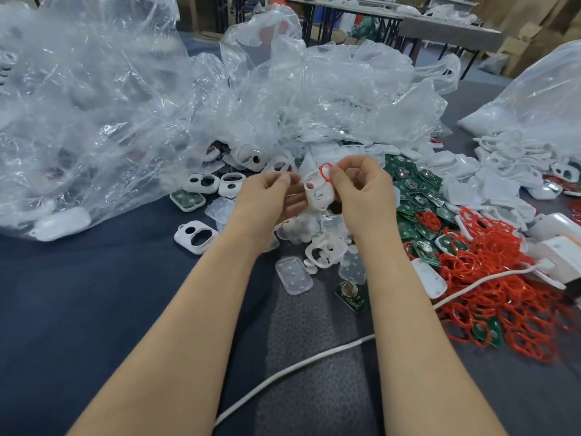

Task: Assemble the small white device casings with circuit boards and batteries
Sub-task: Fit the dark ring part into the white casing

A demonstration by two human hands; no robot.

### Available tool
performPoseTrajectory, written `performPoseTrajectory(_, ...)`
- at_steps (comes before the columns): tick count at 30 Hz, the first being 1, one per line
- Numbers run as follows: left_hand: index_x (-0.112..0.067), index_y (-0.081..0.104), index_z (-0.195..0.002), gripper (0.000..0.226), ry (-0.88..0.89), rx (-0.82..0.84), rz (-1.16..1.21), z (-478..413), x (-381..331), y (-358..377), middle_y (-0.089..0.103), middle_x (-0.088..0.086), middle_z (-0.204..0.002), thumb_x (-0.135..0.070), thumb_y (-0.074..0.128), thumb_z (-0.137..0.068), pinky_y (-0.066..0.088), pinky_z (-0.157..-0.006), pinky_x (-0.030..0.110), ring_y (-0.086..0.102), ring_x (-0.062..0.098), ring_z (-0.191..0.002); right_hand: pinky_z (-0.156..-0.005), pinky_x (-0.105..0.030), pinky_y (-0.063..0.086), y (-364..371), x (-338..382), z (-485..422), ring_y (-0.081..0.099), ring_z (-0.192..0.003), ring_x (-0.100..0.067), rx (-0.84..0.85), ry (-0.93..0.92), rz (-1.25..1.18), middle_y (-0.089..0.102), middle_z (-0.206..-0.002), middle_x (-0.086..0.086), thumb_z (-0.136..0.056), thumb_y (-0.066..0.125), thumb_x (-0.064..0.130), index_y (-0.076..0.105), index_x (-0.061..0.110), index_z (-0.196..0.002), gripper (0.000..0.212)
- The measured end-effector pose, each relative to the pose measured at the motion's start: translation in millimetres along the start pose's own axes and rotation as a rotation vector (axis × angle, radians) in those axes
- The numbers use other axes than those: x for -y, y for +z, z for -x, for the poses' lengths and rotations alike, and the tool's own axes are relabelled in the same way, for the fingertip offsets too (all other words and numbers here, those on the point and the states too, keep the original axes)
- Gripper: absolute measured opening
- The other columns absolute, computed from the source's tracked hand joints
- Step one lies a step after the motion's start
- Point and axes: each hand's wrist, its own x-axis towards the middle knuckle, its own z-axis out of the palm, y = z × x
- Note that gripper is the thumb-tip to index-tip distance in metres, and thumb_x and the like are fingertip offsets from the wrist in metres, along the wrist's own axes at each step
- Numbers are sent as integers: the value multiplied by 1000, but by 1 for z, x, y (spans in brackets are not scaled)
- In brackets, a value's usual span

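I hold a small white casing [318, 193] up between both hands above the table. My right hand [361, 190] pinches a red rubber ring [325, 172] at the casing's top edge. My left hand [270, 196] supports the casing from the left, fingers curled around its side. Green circuit boards [412, 190] with round metal battery clips lie in a heap just right of my right hand. More white casings [196, 236] with two holes lie to the left on the dark cloth.
Large crumpled clear plastic bags [94, 105] fill the left and back. A pile of red rings [503, 284] lies at right. Translucent pads [294, 275] and casing halves sit under my hands. A white cable [298, 366] crosses the near table. White boxes [556, 247] stand far right.
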Motion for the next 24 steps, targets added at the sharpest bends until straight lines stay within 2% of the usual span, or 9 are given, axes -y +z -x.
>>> performPoseTrajectory(2,-4,65,-91,18,-54,81,75,-1,0,-2,70,7,-82,-16,53,-98,57,-67,20,68,10,-67,-62,-18,42,1,0,0,50,-63,1,-14,-56,35,56,-72,12,-90,64,15,53,29,-76,22)
performPoseTrajectory(4,-7,65,-96,9,-65,127,130,-1,0,-3,71,4,-84,-12,57,-94,56,-71,22,66,12,-73,-60,-13,40,4,0,1,49,-59,6,-15,-67,42,56,-71,15,-89,65,16,54,27,-76,20)
performPoseTrajectory(6,-9,64,-99,10,-78,127,178,-1,-2,-3,71,2,-82,-5,57,-92,56,-70,23,66,11,-72,-60,-11,39,4,-2,1,49,-60,7,-28,-78,65,55,-71,15,-89,64,16,55,23,-79,15)
performPoseTrajectory(9,-13,63,-96,12,-60,114,197,-1,-2,-4,72,-3,-77,-3,57,-92,57,-65,23,68,10,-69,-62,-12,40,4,-3,3,49,-62,4,-62,-106,97,56,-73,13,-90,62,15,56,19,-87,8)
performPoseTrajectory(12,-15,61,-95,13,-62,102,222,-1,-3,-4,71,-4,-73,-3,57,-93,57,-62,25,69,13,-70,-64,-24,51,3,-2,3,56,-58,0,-91,-49,15,59,-76,8,-92,61,13,57,22,-94,9)
performPoseTrajectory(16,-15,60,-94,14,-35,88,169,-2,0,-3,69,-2,-76,-2,54,-95,60,-67,28,69,15,-69,-71,-36,58,3,2,3,64,-61,-10,-49,-31,-77,64,-73,6,-90,62,8,64,21,-83,15)
performPoseTrajectory(18,-16,60,-92,15,15,89,110,-2,1,-2,68,-2,-77,-2,54,-95,59,-66,25,68,13,-68,-70,-31,57,3,2,3,64,-63,-10,-16,-41,-64,67,-78,2,-91,62,8,67,18,-87,12)
performPoseTrajectory(21,-17,62,-89,15,90,108,45,0,1,-1,69,-6,-71,-5,56,-95,57,-63,20,67,8,-66,-66,-18,53,5,1,4,67,-71,-14,35,-61,-5,66,-98,-12,-92,60,8,69,13,-97,12)
performPoseTrajectory(24,-20,63,-89,17,125,122,15,1,1,-1,71,-10,-68,-7,55,-95,55,-62,17,66,3,-64,-65,-17,53,7,1,6,66,-73,-19,10,-85,16,63,-94,-9,-92,60,6,67,11,-99,11)
